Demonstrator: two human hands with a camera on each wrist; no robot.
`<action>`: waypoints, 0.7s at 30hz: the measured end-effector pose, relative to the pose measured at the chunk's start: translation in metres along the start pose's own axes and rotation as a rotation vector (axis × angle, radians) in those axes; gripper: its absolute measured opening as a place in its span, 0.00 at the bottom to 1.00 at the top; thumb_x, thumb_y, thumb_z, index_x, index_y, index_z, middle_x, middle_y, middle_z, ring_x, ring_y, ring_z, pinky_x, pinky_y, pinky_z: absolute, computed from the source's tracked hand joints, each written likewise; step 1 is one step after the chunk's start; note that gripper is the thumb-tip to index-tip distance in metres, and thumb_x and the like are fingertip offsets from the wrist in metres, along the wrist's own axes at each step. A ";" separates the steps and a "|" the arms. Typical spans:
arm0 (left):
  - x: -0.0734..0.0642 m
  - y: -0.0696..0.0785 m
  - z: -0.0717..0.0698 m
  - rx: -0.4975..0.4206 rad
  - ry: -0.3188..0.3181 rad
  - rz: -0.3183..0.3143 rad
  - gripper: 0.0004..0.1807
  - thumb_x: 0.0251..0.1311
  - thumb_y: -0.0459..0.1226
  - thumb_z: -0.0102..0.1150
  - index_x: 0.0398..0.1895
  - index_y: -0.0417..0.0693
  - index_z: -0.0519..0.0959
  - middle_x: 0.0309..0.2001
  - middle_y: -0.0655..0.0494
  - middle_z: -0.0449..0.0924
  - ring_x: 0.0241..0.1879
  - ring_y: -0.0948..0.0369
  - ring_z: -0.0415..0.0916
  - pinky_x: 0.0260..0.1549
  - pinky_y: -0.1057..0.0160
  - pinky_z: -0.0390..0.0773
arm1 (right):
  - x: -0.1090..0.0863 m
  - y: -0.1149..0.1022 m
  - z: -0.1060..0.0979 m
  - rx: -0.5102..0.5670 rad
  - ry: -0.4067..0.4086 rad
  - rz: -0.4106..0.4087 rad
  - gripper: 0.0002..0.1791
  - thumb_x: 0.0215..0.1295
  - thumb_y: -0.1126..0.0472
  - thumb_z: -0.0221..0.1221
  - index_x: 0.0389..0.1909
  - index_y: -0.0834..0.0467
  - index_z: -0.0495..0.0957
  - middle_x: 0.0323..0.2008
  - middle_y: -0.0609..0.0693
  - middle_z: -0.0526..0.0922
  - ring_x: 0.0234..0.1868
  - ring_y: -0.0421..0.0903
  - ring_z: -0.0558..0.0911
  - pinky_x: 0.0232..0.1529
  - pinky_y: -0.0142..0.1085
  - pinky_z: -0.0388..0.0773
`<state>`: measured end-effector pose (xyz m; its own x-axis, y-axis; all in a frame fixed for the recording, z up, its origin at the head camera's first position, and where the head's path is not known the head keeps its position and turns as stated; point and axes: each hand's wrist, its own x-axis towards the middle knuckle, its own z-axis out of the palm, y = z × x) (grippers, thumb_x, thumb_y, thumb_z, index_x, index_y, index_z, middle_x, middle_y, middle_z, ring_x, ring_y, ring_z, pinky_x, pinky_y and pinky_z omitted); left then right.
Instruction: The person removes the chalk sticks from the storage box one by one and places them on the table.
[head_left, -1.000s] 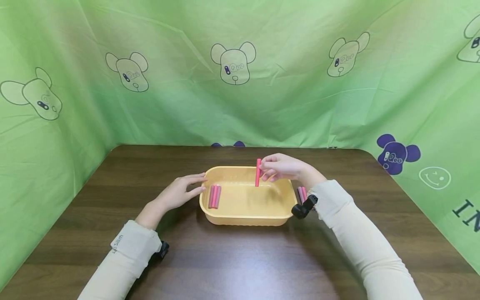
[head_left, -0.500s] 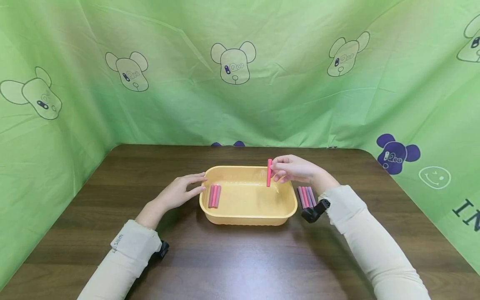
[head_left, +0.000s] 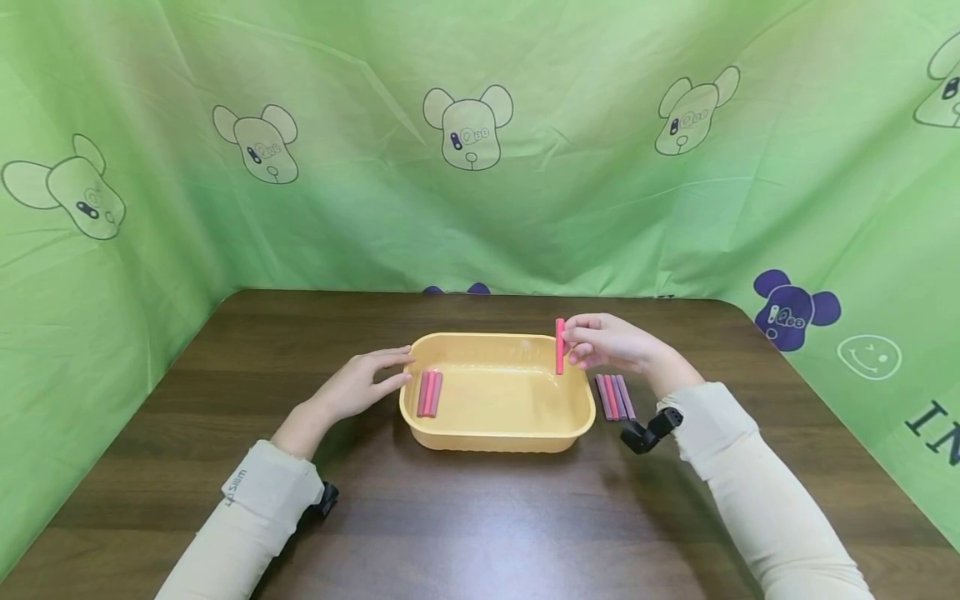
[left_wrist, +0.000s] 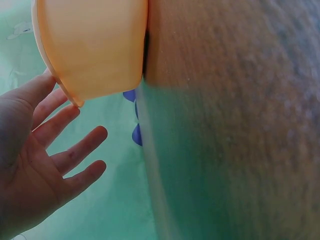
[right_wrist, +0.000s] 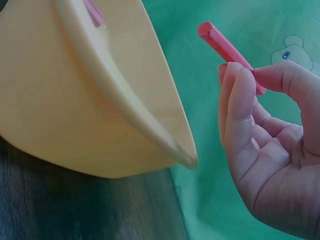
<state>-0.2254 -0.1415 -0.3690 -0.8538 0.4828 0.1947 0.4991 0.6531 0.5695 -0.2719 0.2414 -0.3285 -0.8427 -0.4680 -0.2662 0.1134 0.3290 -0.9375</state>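
Between thumb and fingertips, my right hand [head_left: 611,342] pinches a short, bright pink stick [head_left: 559,346], held upright above the right end of the yellow plastic basin [head_left: 495,442]. The right wrist view shows the pink stick [right_wrist: 225,45] as smooth and thin, its material unclear. With fingers spread and fairly straight, my left hand [head_left: 352,386] touches the basin's left rim; its thumb and a fingertip meet the rim in the left wrist view. Three sticks [head_left: 429,393], pink and mauve, lie side by side at the left inside the basin.
Right of the basin, several purple and pink sticks [head_left: 615,397] lie in a row on the dark wooden table [head_left: 465,517]. A green printed cloth [head_left: 465,217] hangs behind and beside the table.
My right hand has moved to the right with the pink stick, from above the basin's middle toward its right end, uncovering the row of sticks. The left hand stays at the rim.
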 end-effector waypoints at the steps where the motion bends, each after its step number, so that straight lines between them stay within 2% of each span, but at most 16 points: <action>1: 0.000 0.000 0.000 -0.001 -0.001 0.000 0.22 0.63 0.41 0.55 0.59 0.42 0.74 0.64 0.45 0.69 0.65 0.48 0.65 0.64 0.47 0.65 | -0.002 0.000 -0.001 0.006 0.002 0.001 0.05 0.69 0.63 0.47 0.34 0.55 0.70 0.25 0.42 0.76 0.28 0.35 0.79 0.31 0.27 0.79; 13: -0.001 0.002 -0.001 0.000 -0.012 -0.012 0.23 0.63 0.41 0.55 0.60 0.42 0.73 0.65 0.46 0.67 0.66 0.48 0.64 0.64 0.47 0.64 | -0.018 0.009 -0.015 0.029 0.034 0.012 0.05 0.69 0.61 0.48 0.35 0.53 0.71 0.24 0.43 0.78 0.26 0.34 0.79 0.31 0.28 0.80; 21: -0.001 0.001 0.000 0.000 -0.003 -0.002 0.23 0.63 0.40 0.55 0.59 0.41 0.73 0.65 0.45 0.68 0.66 0.48 0.64 0.64 0.47 0.65 | -0.027 0.020 -0.026 0.061 0.057 -0.014 0.06 0.70 0.61 0.48 0.34 0.52 0.72 0.25 0.42 0.79 0.27 0.35 0.79 0.32 0.28 0.80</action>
<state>-0.2240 -0.1413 -0.3684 -0.8543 0.4835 0.1909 0.4974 0.6539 0.5701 -0.2601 0.2821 -0.3344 -0.8729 -0.4239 -0.2416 0.1318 0.2718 -0.9533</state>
